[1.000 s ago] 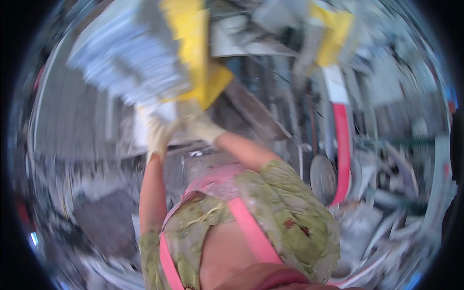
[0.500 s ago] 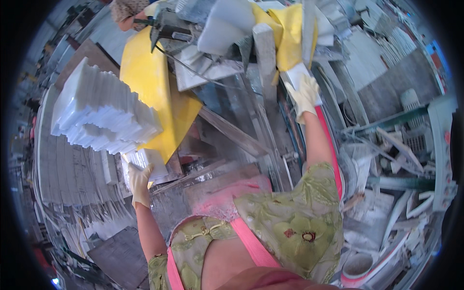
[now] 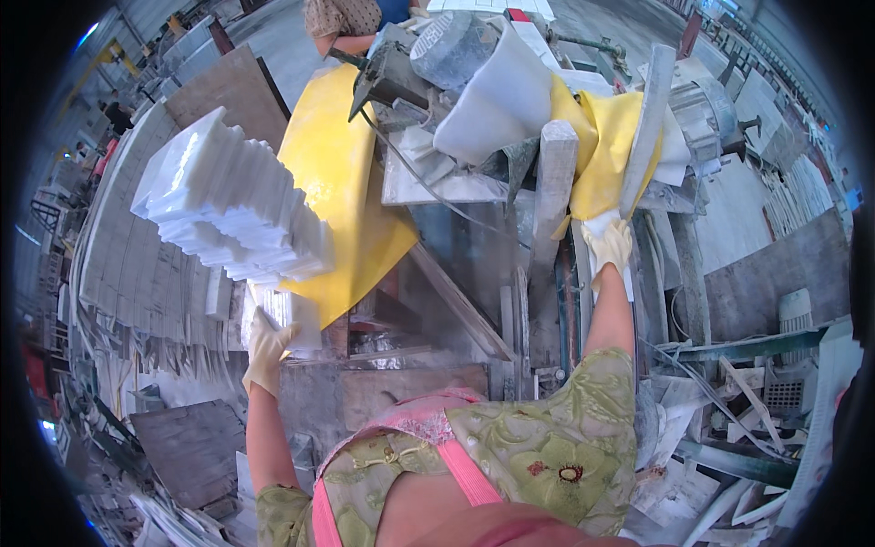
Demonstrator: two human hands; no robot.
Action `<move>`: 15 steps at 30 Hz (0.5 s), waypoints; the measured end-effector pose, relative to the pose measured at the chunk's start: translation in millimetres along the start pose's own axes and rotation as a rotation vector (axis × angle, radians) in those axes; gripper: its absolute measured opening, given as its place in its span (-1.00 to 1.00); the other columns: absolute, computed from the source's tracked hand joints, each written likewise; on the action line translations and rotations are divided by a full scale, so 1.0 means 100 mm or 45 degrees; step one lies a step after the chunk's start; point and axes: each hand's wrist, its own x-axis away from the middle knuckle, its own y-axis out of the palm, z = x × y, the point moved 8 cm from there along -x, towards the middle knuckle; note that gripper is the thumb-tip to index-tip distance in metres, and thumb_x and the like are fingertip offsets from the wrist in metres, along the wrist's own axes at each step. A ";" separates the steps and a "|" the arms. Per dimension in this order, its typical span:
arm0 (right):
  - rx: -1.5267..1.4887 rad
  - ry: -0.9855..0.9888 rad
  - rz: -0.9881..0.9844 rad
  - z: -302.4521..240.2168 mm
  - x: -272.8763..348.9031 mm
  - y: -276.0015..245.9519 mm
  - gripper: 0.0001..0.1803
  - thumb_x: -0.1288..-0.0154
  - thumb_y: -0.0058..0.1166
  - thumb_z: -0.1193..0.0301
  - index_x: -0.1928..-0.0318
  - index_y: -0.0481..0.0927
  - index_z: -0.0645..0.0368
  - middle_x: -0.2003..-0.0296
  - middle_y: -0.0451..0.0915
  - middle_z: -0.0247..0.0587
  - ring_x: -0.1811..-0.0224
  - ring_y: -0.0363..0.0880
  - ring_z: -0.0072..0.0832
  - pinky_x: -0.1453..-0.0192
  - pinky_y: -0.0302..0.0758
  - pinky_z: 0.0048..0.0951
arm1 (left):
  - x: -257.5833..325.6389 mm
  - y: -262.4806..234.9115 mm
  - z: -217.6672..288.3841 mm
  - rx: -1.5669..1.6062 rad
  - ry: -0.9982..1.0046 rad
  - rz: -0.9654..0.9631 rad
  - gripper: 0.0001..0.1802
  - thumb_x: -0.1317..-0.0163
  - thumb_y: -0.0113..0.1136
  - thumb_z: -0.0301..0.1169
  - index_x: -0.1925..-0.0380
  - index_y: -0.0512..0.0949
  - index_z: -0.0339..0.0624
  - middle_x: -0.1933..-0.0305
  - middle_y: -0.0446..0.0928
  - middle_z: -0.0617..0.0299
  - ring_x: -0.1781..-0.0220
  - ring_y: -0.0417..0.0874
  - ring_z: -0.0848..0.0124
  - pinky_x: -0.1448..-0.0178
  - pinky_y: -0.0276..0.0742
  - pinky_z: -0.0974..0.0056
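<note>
Head view: gloved left hand [image 3: 266, 348] grips a white marble strip [image 3: 284, 314] under the stack [image 3: 228, 205]; right hand [image 3: 609, 246] clutches a grey stone bar [image 3: 643, 128]. Looks mid-pull, so next it'll need a steady lift clear.

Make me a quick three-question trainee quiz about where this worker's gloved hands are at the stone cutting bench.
1. True or false: the left hand rests against a white stone piece below the stack of white stone strips.
2. Which does the right hand grip? A) the yellow sheet B) a long grey stone strip standing upright C) the grey machine housing
3. Fill in: both hands wear pale ____.

Key: 1 true. 2 B: the right hand is closed on the strip's lower end. 3 gloves.
</note>
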 end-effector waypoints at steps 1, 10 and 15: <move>-0.043 -0.006 0.038 0.01 0.01 -0.03 0.13 -0.17 0.24 -0.25 -0.49 0.25 0.37 -0.53 0.18 0.18 -0.60 0.11 -0.02 -0.64 0.04 -0.14 | 0.01 0.01 -0.02 0.069 0.005 0.000 0.20 0.19 0.53 -0.10 -0.41 0.20 -0.56 -0.31 0.43 -0.35 -0.35 0.49 -0.12 -0.38 0.43 0.04; -0.049 -0.040 0.127 0.09 0.42 -0.33 0.00 -0.09 0.39 -0.14 -0.33 0.43 0.36 -0.37 0.42 0.09 -0.33 0.44 -0.04 -0.42 0.40 -0.17 | -0.06 0.00 -0.06 -0.045 0.076 0.071 0.03 0.15 0.51 -0.14 -0.29 0.33 -0.51 -0.17 0.54 -0.34 -0.21 0.59 -0.13 -0.25 0.51 0.02; -0.039 0.026 0.063 0.38 0.84 -0.24 0.02 -0.13 0.39 -0.12 -0.41 0.35 0.32 -0.45 0.32 0.08 -0.45 0.34 -0.07 -0.51 0.33 -0.22 | 0.03 0.02 0.00 0.049 -0.006 0.027 -0.16 0.13 0.49 -0.23 -0.18 0.43 -0.40 -0.07 0.60 -0.24 -0.10 0.66 -0.06 -0.19 0.55 0.04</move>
